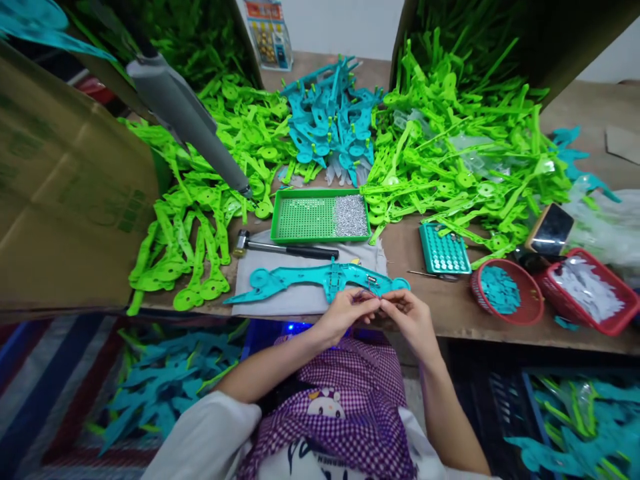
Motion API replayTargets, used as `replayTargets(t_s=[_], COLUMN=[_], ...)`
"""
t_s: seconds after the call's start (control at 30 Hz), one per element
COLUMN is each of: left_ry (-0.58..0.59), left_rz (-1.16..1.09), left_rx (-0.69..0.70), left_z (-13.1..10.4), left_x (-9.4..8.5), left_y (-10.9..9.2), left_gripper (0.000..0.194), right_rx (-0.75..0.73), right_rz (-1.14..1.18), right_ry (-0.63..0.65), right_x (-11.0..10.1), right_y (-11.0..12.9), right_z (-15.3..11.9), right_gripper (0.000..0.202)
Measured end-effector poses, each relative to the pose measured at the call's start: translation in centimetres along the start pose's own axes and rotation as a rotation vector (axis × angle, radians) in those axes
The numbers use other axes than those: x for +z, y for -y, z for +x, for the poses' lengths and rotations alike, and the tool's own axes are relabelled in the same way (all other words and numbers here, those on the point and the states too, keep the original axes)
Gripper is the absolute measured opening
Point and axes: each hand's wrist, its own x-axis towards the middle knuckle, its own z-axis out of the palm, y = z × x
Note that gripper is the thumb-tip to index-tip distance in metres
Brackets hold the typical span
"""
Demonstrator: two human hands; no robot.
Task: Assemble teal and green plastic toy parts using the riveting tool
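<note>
A long turquoise plastic part [295, 279], shaped like a toy bow, lies across a grey cloth [260, 259] at the table's front edge. Small metal pieces [371, 280], perhaps a spring, show in its right half. My left hand [350, 312] and my right hand [407, 315] meet at the near edge of this part, fingertips pinched close together. Something small and thin may be between them, too small to name. Behind the part rests a hammer [290, 249] with a black handle. Beyond it stands a green tray [300, 220] with many small silvery pieces [350, 215] at its right end.
Lime-green plastic parts [450, 147] are heaped on both sides, turquoise parts [333, 120] between them. A grey power screwdriver [190, 120] hangs at upper left. A teal tray [445, 250], a round red basket [505, 293] and a red rectangular basket [590, 290] stand right. A cardboard box [75, 187] is left.
</note>
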Motion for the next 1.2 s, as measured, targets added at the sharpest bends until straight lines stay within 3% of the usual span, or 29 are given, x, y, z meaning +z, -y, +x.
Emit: replayTargets(t_s=[0.17,0.33,0.43,0.53,0.67,0.8,0.9,1.03,1.1,1.2], left_ry=[-0.099,-0.146,-0.13,-0.023,0.134,0.184,0.085,-0.186,-0.276,-0.35], left_rz=[-0.06,0.055,0.096,0.144,0.408,0.778,0.945,1.009,0.914,0.598], left_rx=[0.051,0.216,0.248,0.204,0.151,0.117,0.104,0.119,0.109,0.063], left_z=[0.3,0.2,0.1,-0.5,-3.0,-6.4,-9.0,-12.2,-13.0,-12.0], left_x=[0.3,0.7,0.8,0.1,-2.6,-6.6,-10.3,-14.9,-15.8,-14.5], left_y=[0.3,0.5,0.6,0.6,0.4,-0.6,-2.1,-3.8,-3.8,-2.6], left_gripper=[0.043,0.039,0.037,0.037,0.041,0.024,0.025,0.026,0.026,0.031], right_rx=[-0.087,-0.381,-0.434,-0.376,-0.283,-0.218,-0.196,-0.19,-0.215,-0.387], right_rz=[-0.037,-0.411,-0.474,-0.443,-0.41,-0.45,-0.595,-0.769,-0.836,-0.899], right_ry=[-0.063,-0.202,-0.194,-0.204,-0.312,-0.449,-0.468,-0.479,-0.435,-0.466], right_x=[0.2,1.0,1.1,0.4,-2.2,-4.3,-4.4,-4.6,-4.8,-3.4], right_y=[-0.8,-1.6,-1.5,-1.6,-1.9,-1.5,-1.0,-1.0,-0.9,-0.1], right_z=[-1.1,-1.8,-1.6,-1.6,-1.5,-0.4,0.9,2.1,2.2,1.5], right_gripper=[0.031,0.014,0.013,0.012,0.012,0.015,0.018,0.019,0.02,0.028])
